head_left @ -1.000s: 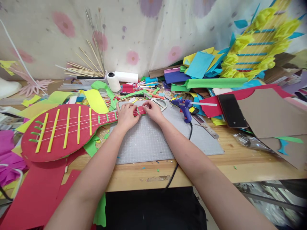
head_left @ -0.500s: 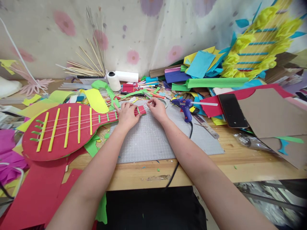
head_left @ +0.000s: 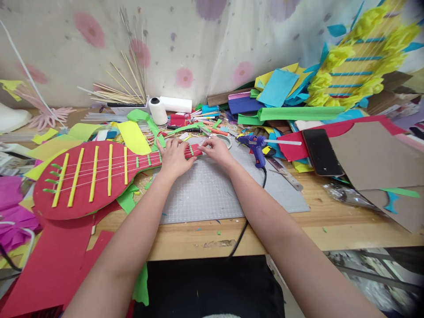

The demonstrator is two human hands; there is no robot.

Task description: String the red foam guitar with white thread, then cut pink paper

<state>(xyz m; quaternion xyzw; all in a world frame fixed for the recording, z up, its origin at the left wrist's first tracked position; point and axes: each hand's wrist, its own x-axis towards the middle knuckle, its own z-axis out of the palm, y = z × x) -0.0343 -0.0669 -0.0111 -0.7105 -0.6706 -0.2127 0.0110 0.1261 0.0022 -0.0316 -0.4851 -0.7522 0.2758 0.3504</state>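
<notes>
A red craft guitar lies on the left, with yellow bars on its body, green pieces on its neck and white strings running lengthwise. My left hand is over the neck near its end, fingers closed down on it, thumb on the near side. At the tip of the red head, my right hand is pinched around what looks like the end of a white string, mostly hidden by the fingers. Beneath both hands is a grey cutting mat.
A purple glue gun with a white stick lies right of my hands, its black cord crossing the mat's edge. Nearby are a metal ruler, a phone and a roll of tape. A white thread spool stands behind among scraps.
My right hand has moved slightly left and down, bringing its fingertips against the guitar's head. My left hand stays on the neck, and the guitar has shifted very slightly.
</notes>
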